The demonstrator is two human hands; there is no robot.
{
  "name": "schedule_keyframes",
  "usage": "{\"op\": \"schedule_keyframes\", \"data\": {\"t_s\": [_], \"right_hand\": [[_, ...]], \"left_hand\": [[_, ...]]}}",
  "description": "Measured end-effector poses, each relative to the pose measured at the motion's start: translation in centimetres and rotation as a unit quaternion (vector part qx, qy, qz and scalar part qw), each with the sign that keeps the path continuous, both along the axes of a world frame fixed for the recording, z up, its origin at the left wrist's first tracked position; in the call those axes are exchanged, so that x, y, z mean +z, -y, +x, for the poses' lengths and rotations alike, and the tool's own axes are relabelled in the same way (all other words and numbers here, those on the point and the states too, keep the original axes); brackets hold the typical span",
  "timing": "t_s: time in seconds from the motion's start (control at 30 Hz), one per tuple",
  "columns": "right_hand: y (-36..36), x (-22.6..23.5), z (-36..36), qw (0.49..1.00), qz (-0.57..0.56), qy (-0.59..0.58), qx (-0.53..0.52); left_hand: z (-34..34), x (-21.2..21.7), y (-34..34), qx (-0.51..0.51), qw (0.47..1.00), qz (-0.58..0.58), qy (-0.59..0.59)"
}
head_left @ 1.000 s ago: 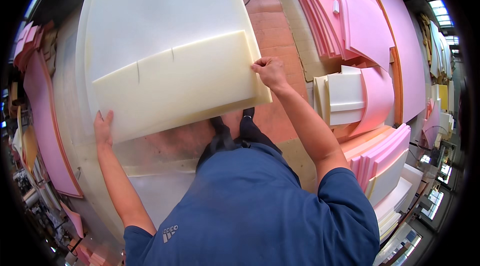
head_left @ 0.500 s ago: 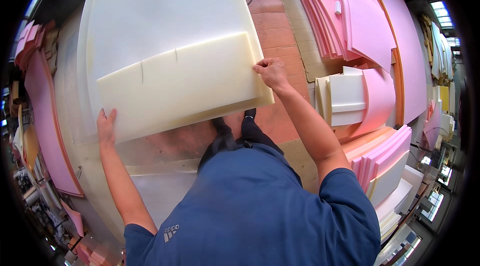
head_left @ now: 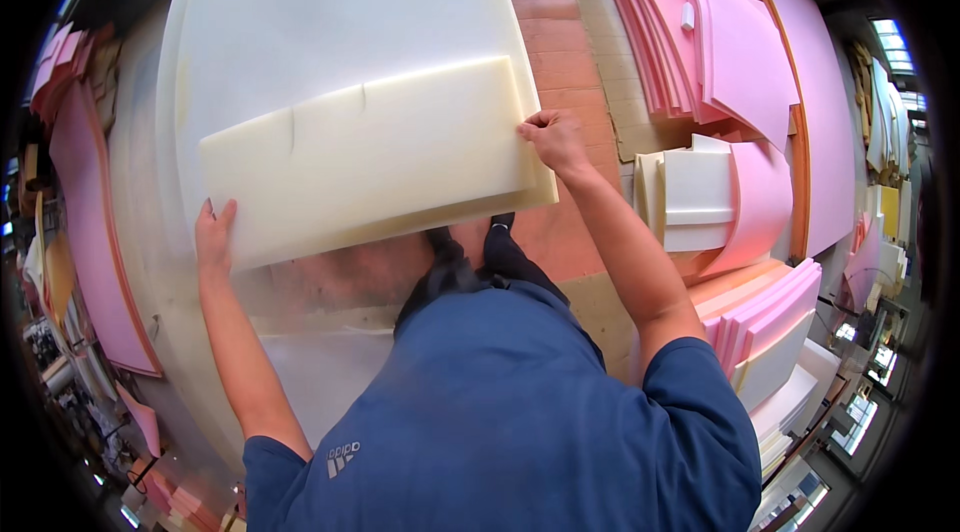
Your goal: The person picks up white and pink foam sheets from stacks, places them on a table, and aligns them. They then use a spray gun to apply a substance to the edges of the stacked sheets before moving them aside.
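A cream foam sheet spans the space between my two hands, above the near end of a large white foam sheet. Two short dark lines run in from its far edge. My right hand is closed in a pinch on the cream sheet's right edge, thumb and fingertips together. At its near left corner is my left hand, closed on the edge with thumb and a finger showing; the other fingers are hidden. A second cream layer shows below the sheet's near and right edges.
On the right lean pink foam sheets, with a white and cream foam stack and more pink layers nearer. A large pink panel stands at the left. My feet are on a reddish floor; another white sheet lies near my left side.
The cream sheet and both hands sit slightly farther right and a little higher in the view. My grip on both sides looks the same.
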State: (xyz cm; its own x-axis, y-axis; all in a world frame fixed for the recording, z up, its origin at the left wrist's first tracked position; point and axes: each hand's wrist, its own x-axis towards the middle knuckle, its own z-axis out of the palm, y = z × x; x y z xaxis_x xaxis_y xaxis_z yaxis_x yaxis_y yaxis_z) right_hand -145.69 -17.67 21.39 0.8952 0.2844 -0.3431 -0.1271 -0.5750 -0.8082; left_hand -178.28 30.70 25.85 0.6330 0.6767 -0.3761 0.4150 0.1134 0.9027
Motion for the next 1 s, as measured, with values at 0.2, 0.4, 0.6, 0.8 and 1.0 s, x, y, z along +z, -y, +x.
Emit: {"op": "schedule_keyframes", "data": {"t_s": [0.2,0.4,0.6,0.8,1.0], "right_hand": [[-0.2,-0.3,0.1,1.0,0.003,-0.005,0.003],[0.1,-1.0,0.2,0.999,-0.032,0.032,0.021],[-0.4,1.1,-0.1,0.991,-0.108,0.068,0.052],[-0.2,0.7,-0.7,0.994,-0.102,0.044,0.02],[-0.5,1.4,-1.1,0.994,-0.101,0.046,0.014]], "left_hand": [[-0.4,-0.3,-0.4,0.012,0.999,-0.028,-0.015],[0.2,-0.7,0.0,0.021,0.999,-0.037,-0.023],[0.5,-1.1,0.7,0.063,0.997,-0.044,-0.025],[0.7,-1.5,0.7,0.088,0.995,-0.003,-0.045],[-0.1,-4.0,-0.3,0.107,0.992,0.036,-0.049]]}}
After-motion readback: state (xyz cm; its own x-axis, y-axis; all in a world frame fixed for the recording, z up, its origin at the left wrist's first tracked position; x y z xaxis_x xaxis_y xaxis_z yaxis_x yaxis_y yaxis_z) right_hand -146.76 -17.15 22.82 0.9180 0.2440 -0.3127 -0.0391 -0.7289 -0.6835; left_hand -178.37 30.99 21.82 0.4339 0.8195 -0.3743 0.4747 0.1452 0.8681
